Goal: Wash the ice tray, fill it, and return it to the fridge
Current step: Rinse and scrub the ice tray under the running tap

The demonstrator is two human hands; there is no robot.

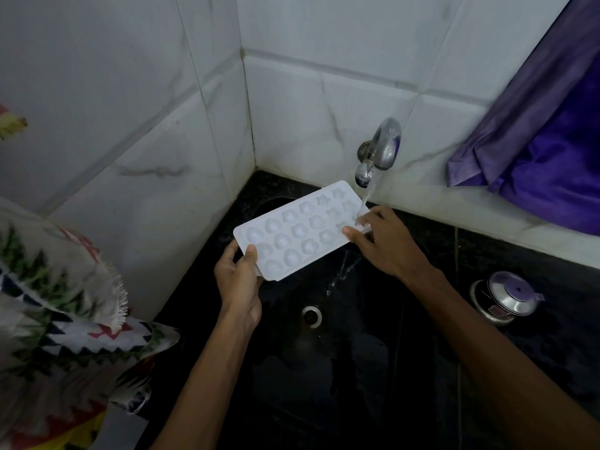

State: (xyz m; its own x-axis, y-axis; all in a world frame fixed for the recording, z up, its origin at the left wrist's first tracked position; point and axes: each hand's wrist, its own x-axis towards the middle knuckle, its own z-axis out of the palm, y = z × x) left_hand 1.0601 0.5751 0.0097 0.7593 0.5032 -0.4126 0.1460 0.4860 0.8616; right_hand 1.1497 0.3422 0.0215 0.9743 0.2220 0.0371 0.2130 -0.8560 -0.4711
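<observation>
- One left hand (238, 277): I am gripping the tray (292, 232) by its near corner to steady it.
- One tray, three rows of moulds: I am holding it over the sink (341, 352) so runoff is draining there.
- One right hand (383, 241): I am pinching the far end under the stream from the single tap (380, 151) for rinsing.

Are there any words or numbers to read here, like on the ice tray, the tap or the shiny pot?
No readable text anywhere.
ice tray: only moulded shapes, no print.
tap: no mark visible.
steel pot: a patch on its side may be a label, too blurred to read.
</observation>
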